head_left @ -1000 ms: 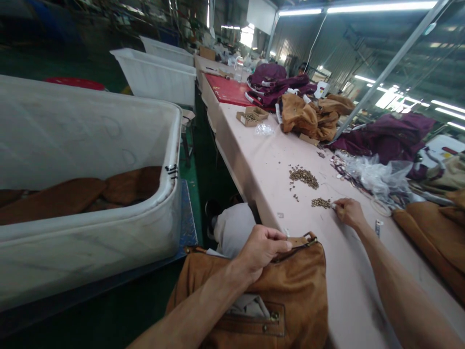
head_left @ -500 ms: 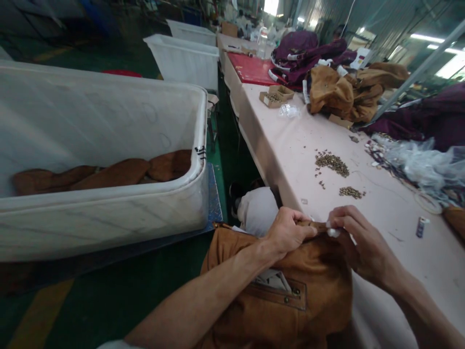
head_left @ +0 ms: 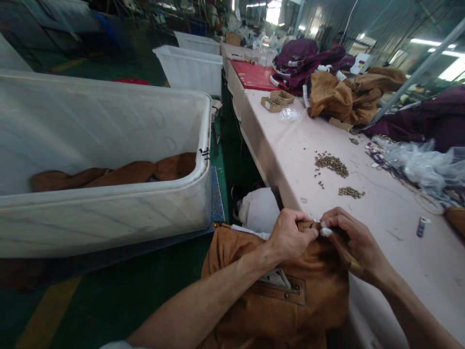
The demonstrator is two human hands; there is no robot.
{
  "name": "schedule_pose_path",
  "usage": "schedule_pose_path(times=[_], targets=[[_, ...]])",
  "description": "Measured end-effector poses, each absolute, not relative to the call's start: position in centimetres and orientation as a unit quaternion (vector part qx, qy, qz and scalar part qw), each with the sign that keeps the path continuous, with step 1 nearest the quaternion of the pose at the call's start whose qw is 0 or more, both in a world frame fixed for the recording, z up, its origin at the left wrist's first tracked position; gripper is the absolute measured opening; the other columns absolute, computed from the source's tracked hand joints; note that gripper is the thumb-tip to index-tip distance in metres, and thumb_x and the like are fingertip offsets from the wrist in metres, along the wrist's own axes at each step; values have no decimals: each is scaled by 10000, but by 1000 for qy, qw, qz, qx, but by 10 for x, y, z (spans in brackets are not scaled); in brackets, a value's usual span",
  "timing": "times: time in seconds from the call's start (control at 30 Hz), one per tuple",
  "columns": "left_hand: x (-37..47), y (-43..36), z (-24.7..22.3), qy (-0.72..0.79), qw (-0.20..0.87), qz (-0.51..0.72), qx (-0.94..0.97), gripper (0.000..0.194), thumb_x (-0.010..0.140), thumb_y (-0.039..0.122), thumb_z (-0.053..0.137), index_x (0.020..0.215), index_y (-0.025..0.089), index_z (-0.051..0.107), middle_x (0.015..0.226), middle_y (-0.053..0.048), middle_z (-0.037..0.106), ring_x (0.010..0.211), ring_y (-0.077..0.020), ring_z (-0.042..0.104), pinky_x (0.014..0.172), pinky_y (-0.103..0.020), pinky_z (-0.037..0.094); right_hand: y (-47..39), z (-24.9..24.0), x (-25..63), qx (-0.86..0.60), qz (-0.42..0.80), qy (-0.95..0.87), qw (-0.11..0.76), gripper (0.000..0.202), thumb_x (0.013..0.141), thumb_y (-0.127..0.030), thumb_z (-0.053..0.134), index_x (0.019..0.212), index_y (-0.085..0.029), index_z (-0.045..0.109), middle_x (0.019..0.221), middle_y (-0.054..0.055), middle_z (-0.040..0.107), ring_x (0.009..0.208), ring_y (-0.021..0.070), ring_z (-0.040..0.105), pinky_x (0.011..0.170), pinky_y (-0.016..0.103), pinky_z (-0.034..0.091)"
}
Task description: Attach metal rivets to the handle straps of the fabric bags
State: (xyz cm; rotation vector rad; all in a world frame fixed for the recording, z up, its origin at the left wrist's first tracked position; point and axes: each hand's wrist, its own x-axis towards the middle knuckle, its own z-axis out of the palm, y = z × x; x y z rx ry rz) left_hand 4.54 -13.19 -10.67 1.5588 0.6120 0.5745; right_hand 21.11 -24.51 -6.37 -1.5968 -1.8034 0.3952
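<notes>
A brown bag point(head_left: 312, 310) lies across my lap, with a pocket opening on its front that shows pale lining. My left hand point(head_left: 292, 235) is closed on a narrow brown strap point(head_left: 308, 226) at the bag's upper edge. My right hand point(head_left: 350, 237) pinches the strap's other end, and white wrapping on its thumb and finger shows there. Whether a small part sits between those fingertips is hidden. On the pink-covered table point(head_left: 279, 140) beyond my hands lie a larger pile of small brass studs point(head_left: 332, 164) and a smaller pile of brass pieces point(head_left: 350, 192).
At left stands a big white bin point(head_left: 145, 208) holding brown pieces; another white bin point(head_left: 196, 70) is behind it. On the table are small cardboard boxes point(head_left: 274, 103), brown bags point(head_left: 330, 97), purple bags point(head_left: 296, 55), clear plastic point(head_left: 417, 160) and a lighter-like object point(head_left: 421, 227).
My right hand has shifted slightly left, closer to my left hand along the strap. My left hand keeps its grip. The camera view has tilted a little.
</notes>
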Motion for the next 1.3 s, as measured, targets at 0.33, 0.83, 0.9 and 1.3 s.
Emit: schedule_pose_path(times=[0.33,0.83,0.9,1.3], targets=[[37,-144,-88,222,498,295,785,124,775,226,688,859,160,751,819,-38,689,760,-179,602,666,-280,416,-254,-53,218,-639,273,-619,366,141,986,-336,609,923,-211,606,1024,51,644,944,213,614,825,333,464],[37,-156,-86,236,468,303,796,101,763,236,710,816,167,661,804,-38,683,726,-179,606,638,-282,413,-264,-55,220,-662,308,-594,338,185,970,-306,615,1120,-214,558,954,37,675,821,188,631,721,297,512],[37,-157,-86,237,472,304,793,105,767,242,711,825,168,667,810,-39,687,729,-180,608,641,-283,418,-265,-58,218,-665,312,-575,360,183,964,-309,631,1104,-211,566,978,47,685,846,194,645,742,302,523],[16,-129,-91,208,449,202,845,745,692,629,817,1240,164,621,1165,-127,692,1038,-294,658,926,-390,516,-263,-67,238,-659,317,-518,444,499,910,-555,688,1277,-223,621,1246,131,702,1168,310,660,1016,431,556]])
